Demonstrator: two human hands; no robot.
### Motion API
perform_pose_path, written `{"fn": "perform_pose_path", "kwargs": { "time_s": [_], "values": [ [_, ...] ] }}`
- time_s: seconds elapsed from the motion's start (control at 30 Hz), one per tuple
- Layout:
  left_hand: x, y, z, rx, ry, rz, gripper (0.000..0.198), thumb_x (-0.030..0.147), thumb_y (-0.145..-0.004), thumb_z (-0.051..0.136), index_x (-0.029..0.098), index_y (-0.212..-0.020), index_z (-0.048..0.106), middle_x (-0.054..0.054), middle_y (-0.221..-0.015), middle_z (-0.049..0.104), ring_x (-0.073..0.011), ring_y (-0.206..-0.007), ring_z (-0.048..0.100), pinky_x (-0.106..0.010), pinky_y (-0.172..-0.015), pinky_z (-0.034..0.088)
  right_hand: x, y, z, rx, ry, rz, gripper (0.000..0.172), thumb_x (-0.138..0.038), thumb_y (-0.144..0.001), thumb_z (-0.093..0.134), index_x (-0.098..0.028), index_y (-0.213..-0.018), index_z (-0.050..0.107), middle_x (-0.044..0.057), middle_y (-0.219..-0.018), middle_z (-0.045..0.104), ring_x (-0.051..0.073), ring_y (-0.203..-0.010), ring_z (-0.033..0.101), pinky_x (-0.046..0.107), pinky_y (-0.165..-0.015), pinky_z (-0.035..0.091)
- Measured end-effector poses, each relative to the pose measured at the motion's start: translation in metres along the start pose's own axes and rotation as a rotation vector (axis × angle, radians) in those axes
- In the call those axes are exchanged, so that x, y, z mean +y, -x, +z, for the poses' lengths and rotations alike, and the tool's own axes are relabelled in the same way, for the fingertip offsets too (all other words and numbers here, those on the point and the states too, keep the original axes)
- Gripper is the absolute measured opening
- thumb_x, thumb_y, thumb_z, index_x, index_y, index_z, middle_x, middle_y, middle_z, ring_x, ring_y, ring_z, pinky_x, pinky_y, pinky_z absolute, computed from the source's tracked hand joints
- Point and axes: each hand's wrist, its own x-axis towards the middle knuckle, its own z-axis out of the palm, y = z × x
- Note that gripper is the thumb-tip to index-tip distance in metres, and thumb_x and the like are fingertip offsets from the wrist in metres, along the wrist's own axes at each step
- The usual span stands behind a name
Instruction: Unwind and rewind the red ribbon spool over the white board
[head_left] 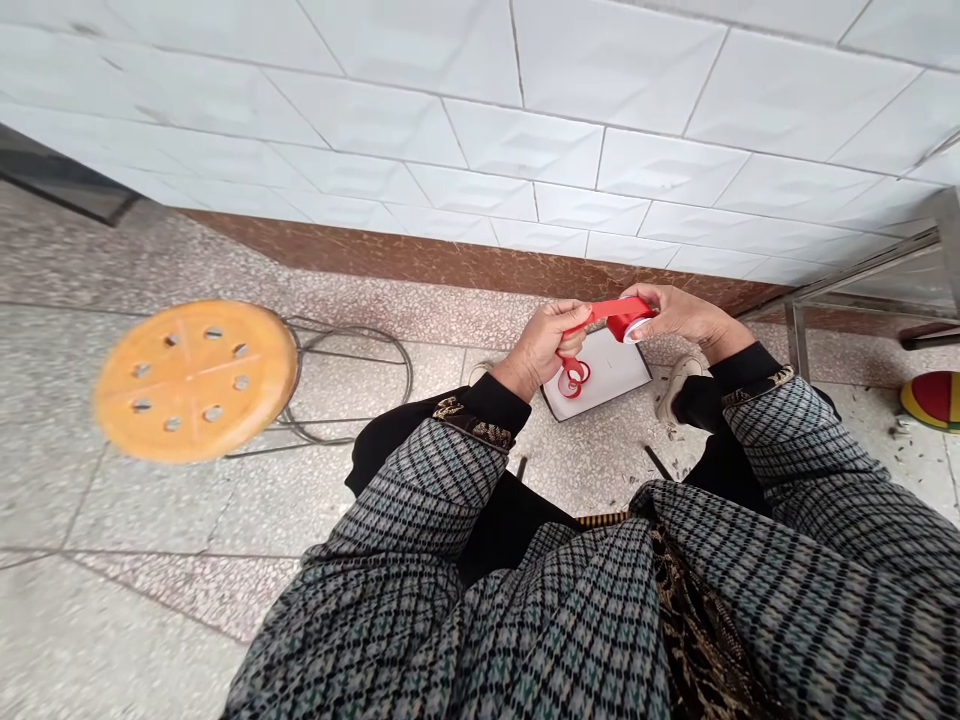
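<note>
My right hand (pixel 686 315) grips a spool of red ribbon (pixel 624 322) with a white rim. A flat length of ribbon (pixel 600 311) runs across from the spool to my left hand (pixel 551 338), which is closed on it between thumb and fingers. Thin red loops (pixel 574 378) show just under my left hand; whether they are the ribbon's tail or scissor handles I cannot make out. Below both hands, a white rectangular board or shallow box (pixel 607 375) with a dark edge lies on the floor.
To the left is an orange round stool seat (pixel 195 380) with holes and thin metal legs. A white tiled wall (pixel 487 130) rises in front. At right are a metal frame (pixel 795 335) and a red-and-yellow ball-like object (pixel 934 400). Small scraps lie on the speckled floor.
</note>
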Motion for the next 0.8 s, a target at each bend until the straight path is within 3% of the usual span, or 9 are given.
{"fn": "perform_pose_path", "kwargs": {
  "time_s": [0.23, 0.37, 0.6, 0.8],
  "values": [
    [-0.002, -0.003, -0.001, -0.018, -0.007, -0.020, 0.036, 0.026, -0.082, 0.089, 0.018, -0.072, 0.055, 0.013, -0.049, 0.031, -0.0006, -0.039, 0.021, -0.016, -0.042, 0.013, 0.003, -0.002, 0.003, 0.003, -0.190, -0.041, 0.054, -0.030, -0.060, 0.104, -0.025, -0.107, 0.077, -0.001, -0.097, 0.076, 0.016, -0.086, 0.066, 0.029, -0.080, 0.053],
    [-0.009, -0.005, -0.003, -0.046, -0.054, -0.028, 0.036, 0.037, -0.086, 0.088, 0.015, -0.074, 0.061, 0.013, -0.050, 0.030, -0.0005, -0.040, 0.019, -0.017, -0.042, 0.013, 0.002, -0.004, 0.010, 0.012, -0.357, -0.079, 0.056, -0.033, -0.057, 0.105, -0.025, -0.105, 0.078, -0.001, -0.098, 0.077, 0.016, -0.085, 0.067, 0.029, -0.080, 0.055],
    [-0.018, -0.011, 0.000, -0.071, -0.094, 0.041, 0.045, 0.051, -0.085, 0.088, 0.014, -0.074, 0.065, 0.012, -0.050, 0.028, -0.0010, -0.041, 0.019, -0.018, -0.044, 0.013, 0.004, -0.012, 0.019, 0.075, -0.501, -0.115, 0.061, -0.038, -0.057, 0.108, -0.024, -0.108, 0.078, 0.000, -0.105, 0.079, 0.015, -0.091, 0.069, 0.029, -0.085, 0.055],
    [-0.016, -0.014, 0.001, 0.013, -0.092, 0.160, 0.053, 0.058, -0.078, 0.092, 0.015, -0.070, 0.062, 0.012, -0.050, 0.028, -0.0012, -0.043, 0.021, -0.019, -0.045, 0.013, 0.004, -0.013, 0.019, 0.061, -0.553, -0.103, 0.061, -0.039, -0.057, 0.108, -0.026, -0.109, 0.078, -0.001, -0.099, 0.079, 0.016, -0.084, 0.068, 0.031, -0.082, 0.056]
  ]
}}
